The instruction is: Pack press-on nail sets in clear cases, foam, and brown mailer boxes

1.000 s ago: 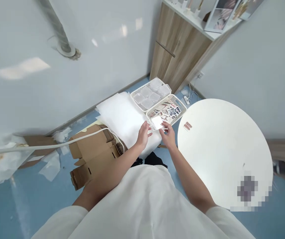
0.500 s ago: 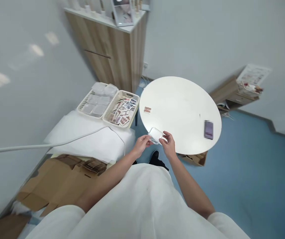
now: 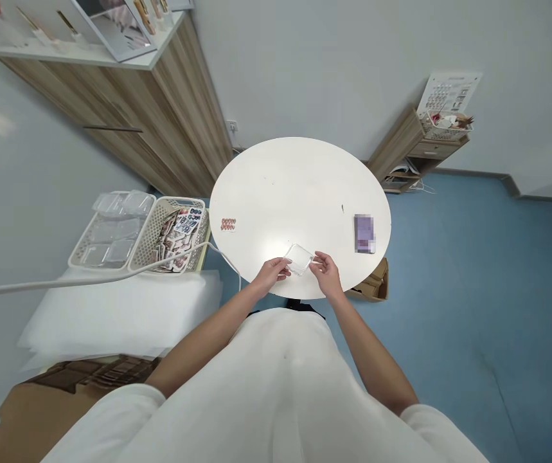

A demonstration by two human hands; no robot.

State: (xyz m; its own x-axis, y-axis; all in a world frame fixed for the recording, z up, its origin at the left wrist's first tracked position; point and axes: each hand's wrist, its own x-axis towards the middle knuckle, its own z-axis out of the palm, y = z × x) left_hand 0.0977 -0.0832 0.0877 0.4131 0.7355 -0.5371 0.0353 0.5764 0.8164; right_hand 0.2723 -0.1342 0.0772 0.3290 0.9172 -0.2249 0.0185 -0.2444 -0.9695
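A small clear plastic box [image 3: 299,259] is held over the near edge of the round white table [image 3: 299,167]. My left hand [image 3: 272,271] grips its left side, the thumb on top and the fingers curled below. At the box's right corner, the fingers of my right hand [image 3: 326,272] are closed on its edge. Whether the box holds anything I cannot make out. To the left on the tabletop lies a small card with rows of reddish nail-shaped pieces [image 3: 228,224]. A blurred-out purple rectangular item [image 3: 364,233] rests at the table's right.
Left of the table stand a basket of clear plastic boxes [image 3: 114,231] and a basket of printed cards [image 3: 179,235]. A white cable [image 3: 112,281] runs across in front of them. A wooden cabinet [image 3: 112,109] stands behind. Under the table's right side sits a cardboard box [image 3: 374,283].
My view has turned left and come nearer the table. The clear box, in both hands throughout, now appears over the tabletop rather than at its edge.
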